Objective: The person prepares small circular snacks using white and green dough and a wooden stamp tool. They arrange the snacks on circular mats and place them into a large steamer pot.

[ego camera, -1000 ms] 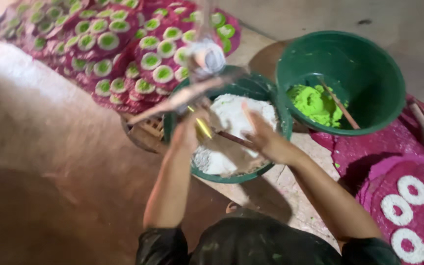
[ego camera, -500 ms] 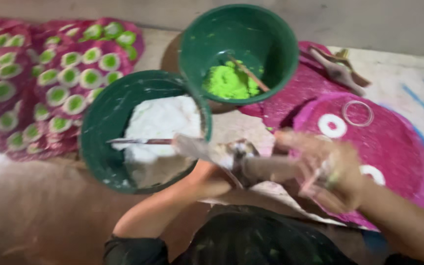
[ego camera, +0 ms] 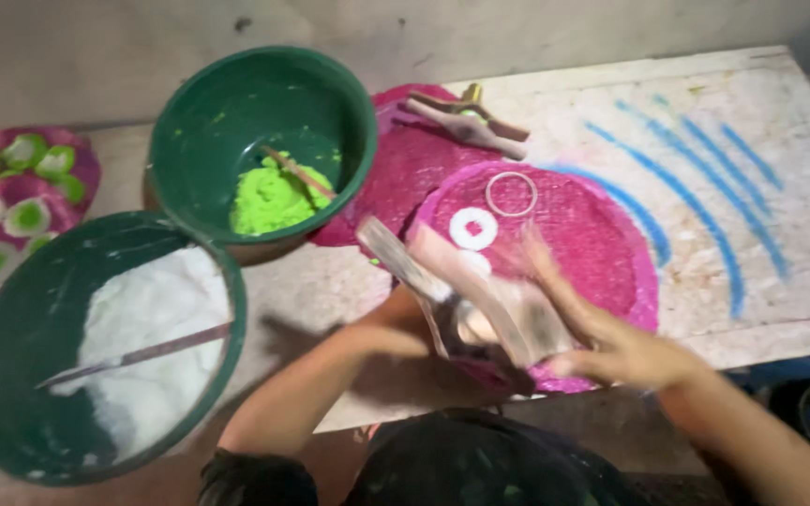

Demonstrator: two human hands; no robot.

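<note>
Both hands at lower centre of frame, motion-blurred. Right hand (ego camera: 611, 342) closed around a wooden press tool (ego camera: 461, 290), held over the pink woven tray (ego camera: 611, 244); left hand (ego camera: 414, 314) mostly hidden behind it, grip cannot be told. Risk: a fast swing could smear the white ring (ego camera: 472, 228). Versus 0.5 s ago: the tool sits higher and more central.

One head-worn camera looks steeply down, close over the worktable (ego camera: 780, 309) and green bowls (ego camera: 189, 141).

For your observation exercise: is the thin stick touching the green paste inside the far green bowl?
Touching. The head view shows the stick lying with its lower end on the green paste.
</note>
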